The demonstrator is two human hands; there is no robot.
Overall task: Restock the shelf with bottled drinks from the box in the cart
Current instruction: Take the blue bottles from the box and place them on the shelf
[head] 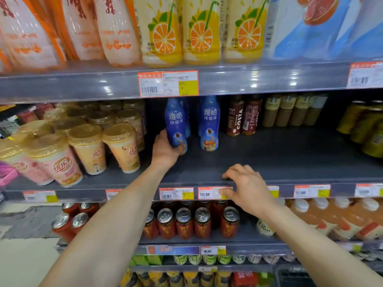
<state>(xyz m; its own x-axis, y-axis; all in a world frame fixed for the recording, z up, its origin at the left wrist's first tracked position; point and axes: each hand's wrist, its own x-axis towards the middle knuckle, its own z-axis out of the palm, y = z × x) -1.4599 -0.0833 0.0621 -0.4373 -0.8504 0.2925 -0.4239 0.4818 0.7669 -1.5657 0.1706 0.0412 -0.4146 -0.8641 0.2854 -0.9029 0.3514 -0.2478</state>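
Note:
My left hand (165, 151) grips the lower part of a blue iced-coffee bottle (175, 121) standing on the middle shelf (290, 160). A second blue bottle (209, 123) stands just to its right, with more blue bottles partly hidden behind both. My right hand (247, 188) hovers at the shelf's front edge with loosely bent fingers and holds nothing; its thumb is near a price tag (209, 193). The cart and box are out of view.
Milk-tea cups (87, 148) crowd the shelf's left side. Brown Costa bottles (238, 117) and coffee bottles (290, 110) stand at the back right, yellow cans (366, 125) far right. Orange juice bottles (201, 30) sit above, red cans (184, 222) below.

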